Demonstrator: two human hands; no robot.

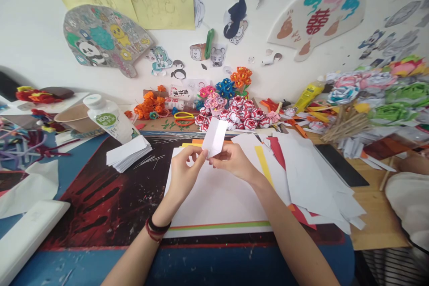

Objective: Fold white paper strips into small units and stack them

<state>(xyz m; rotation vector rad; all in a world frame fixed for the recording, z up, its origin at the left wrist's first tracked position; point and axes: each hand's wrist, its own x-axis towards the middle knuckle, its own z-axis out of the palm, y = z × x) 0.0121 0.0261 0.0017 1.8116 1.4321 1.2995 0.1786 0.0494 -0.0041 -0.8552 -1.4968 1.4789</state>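
Note:
A small white paper piece (215, 136) with a lengthwise crease is held up above the desk. My left hand (188, 167) pinches its lower left corner between thumb and finger. My right hand (233, 161) grips the lower right part, some of its fingers behind the paper. Beneath both hands lies a stack of large white sheets (214, 205), with green and orange edges showing at the front. To the left, a pile of small white paper slips (129, 154) rests on the dark mat (97, 196).
A white bottle (109, 118) stands behind the slips. Red and white paper flowers (241, 114) line the wall side. Loose white sheets (315, 174) and a black phone-like slab (342, 165) lie at right. A long white case (30, 237) sits at front left.

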